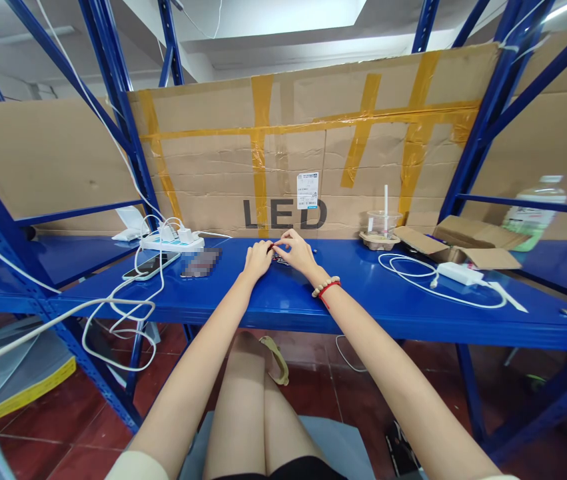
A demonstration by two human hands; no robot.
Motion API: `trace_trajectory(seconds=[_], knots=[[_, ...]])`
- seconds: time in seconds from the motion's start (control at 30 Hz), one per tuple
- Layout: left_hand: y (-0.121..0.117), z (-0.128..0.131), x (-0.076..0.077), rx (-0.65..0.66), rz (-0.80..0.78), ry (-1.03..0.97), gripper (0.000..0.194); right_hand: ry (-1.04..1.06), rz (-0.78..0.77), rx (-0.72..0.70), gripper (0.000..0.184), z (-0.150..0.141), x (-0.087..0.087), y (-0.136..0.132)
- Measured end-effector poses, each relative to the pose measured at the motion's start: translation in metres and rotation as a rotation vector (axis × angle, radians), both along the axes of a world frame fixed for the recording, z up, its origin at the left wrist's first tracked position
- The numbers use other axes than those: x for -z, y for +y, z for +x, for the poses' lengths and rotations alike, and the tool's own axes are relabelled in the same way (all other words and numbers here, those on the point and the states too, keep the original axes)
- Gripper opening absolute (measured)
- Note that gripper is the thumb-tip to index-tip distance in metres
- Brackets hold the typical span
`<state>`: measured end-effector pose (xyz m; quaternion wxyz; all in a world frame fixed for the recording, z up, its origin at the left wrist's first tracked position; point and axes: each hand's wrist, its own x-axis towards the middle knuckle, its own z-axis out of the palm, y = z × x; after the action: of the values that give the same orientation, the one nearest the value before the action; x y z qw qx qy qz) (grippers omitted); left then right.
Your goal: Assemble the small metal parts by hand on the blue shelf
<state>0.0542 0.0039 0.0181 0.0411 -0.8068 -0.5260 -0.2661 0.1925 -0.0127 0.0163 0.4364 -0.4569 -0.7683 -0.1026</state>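
Note:
My left hand (pixel 258 258) and my right hand (pixel 296 251) meet over the far middle of the blue shelf. Both have their fingertips drawn together in a pinch. Something tiny and dark seems to sit where the fingertips meet, too small to name. Below and between the hands lies a small cluster of shiny, metallic-looking bits (pixel 281 259), partly covered by my right hand. A beaded bracelet and a red cord circle my right wrist.
On the blue shelf (pixel 223 300), a phone (pixel 152 265), power strip (pixel 173 241) and tangled white cables are left. Right are a plastic cup (pixel 382 225), an opened cardboard box (pixel 463 243) and a white adapter (pixel 460 273). A cardboard sheet (pixel 203 167) stands behind.

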Motion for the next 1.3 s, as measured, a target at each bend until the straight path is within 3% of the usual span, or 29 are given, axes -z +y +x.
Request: trace_trajectory(seconds=[0.27, 0.47, 0.7, 0.87, 1.13, 1.3], knots=[[-0.0023, -0.0002, -0.0011, -0.02, 0.0, -0.017, 0.03, 0.01, -0.014, 0.004, 0.019, -0.0031, -0.0019, -0.0038], [-0.0027, 0.0, -0.0024, -0.171, 0.041, -0.145, 0.03, 0.124, 0.003, 0.07, 0.019, -0.0015, -0.001, -0.0016], [0.0029, -0.003, -0.0014, -0.311, 0.015, -0.275, 0.032, 0.107, -0.106, 0.215, 0.024, 0.0044, 0.0027, 0.0038], [0.0042, -0.0037, -0.0006, -0.312, -0.002, -0.291, 0.03, -0.019, -0.208, 0.269, 0.024, 0.0039, 0.0039, 0.0017], [0.0013, -0.0027, -0.0023, -0.289, -0.017, -0.284, 0.03, -0.18, -0.336, 0.224, 0.024, 0.0023, 0.0046, 0.0], [0.0012, -0.0027, -0.0023, -0.376, -0.002, -0.323, 0.031, -0.227, -0.343, 0.117, 0.03, 0.0028, 0.007, 0.0025]])
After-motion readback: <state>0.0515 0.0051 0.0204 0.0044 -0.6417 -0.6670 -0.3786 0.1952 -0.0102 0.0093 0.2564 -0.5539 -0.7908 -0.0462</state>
